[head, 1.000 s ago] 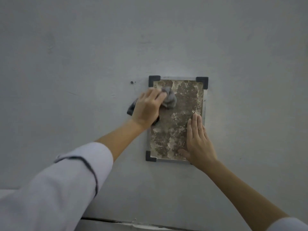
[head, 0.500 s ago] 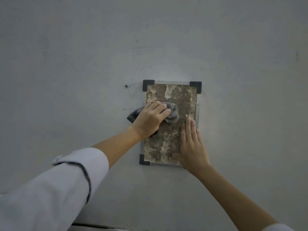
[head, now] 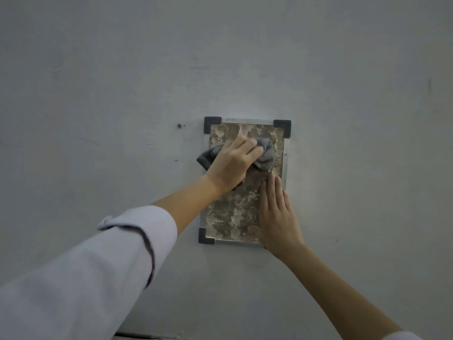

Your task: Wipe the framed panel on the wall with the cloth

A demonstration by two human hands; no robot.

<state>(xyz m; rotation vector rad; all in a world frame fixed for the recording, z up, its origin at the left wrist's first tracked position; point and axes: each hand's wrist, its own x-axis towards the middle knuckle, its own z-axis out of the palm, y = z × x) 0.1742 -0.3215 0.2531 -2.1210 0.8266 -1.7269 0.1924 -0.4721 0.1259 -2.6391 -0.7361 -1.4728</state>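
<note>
– Pale grey wall (head: pixel 98 69) fills the whole view. Where on it is the framed panel?

– The framed panel (head: pixel 232 212) hangs flat against the wall, a little right of the middle and taller than it is wide. Its face is mottled brown and off-white inside a thin light rim.

– And the cloth?

– The cloth (head: pixel 266 155) is grey and bunched, and it lies against the upper part of the panel's face. One end of it pokes out past the left rim onto the wall.

– Which hand has it?

– The left hand (head: pixel 230 165) grasps it, fingers curled over the bunch, back of the hand toward the camera, pressing it onto the face.

– What about the other one?

– The right hand (head: pixel 277 217) is released and holds nothing. It lies flat, fingers straight and close together, pointing up, on the panel's lower right part. It hides the bottom right corner.

– Can you see the other corners?

– Yes, each has a dark cap: the top-left cap (head: pixel 212 123), the top-right cap (head: pixel 283 127) and the bottom-left cap (head: pixel 204 236).

– Anything further out?

– A small dark spot (head: pixel 179 125) marks the wall near the top-left cap. A white left sleeve (head: pixel 98 266) with a dark trim line is pushed up the forearm. A sliver of the right sleeve (head: pixel 402 336) shows at the lower edge.
</note>
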